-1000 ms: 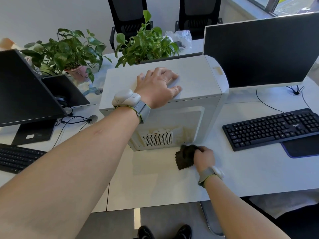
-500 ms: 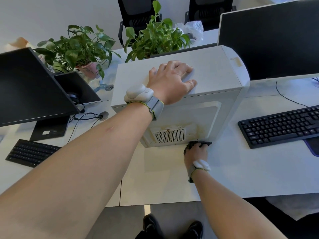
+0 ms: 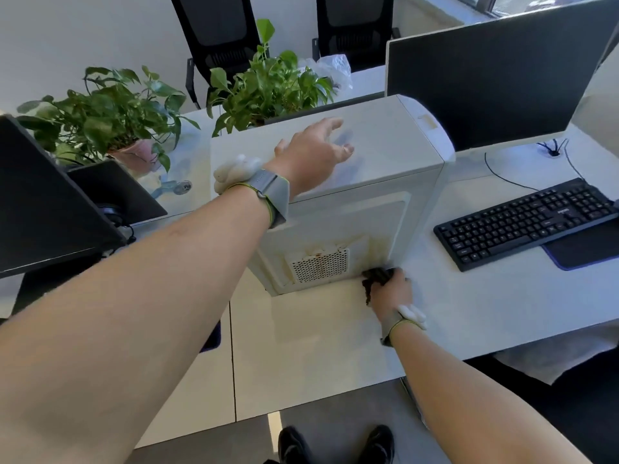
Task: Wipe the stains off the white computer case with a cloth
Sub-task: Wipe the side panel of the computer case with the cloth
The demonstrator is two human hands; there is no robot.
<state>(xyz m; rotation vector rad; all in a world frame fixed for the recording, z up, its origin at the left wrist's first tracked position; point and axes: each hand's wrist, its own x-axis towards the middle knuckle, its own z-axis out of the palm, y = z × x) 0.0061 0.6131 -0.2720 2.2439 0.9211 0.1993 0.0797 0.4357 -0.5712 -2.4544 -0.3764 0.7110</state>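
Black keyboard, monitor beside case

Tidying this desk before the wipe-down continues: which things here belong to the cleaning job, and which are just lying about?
Job: white computer case; dark cloth; right hand gripping it; left hand over the case.

Lying about: black keyboard; black monitor; two leafy potted plants.

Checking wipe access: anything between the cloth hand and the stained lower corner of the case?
Nothing visible. The right hand grips the dark cloth on the desk, right at the lower corner of the white computer case, below the yellowish stains. The keyboard lies off to the side.
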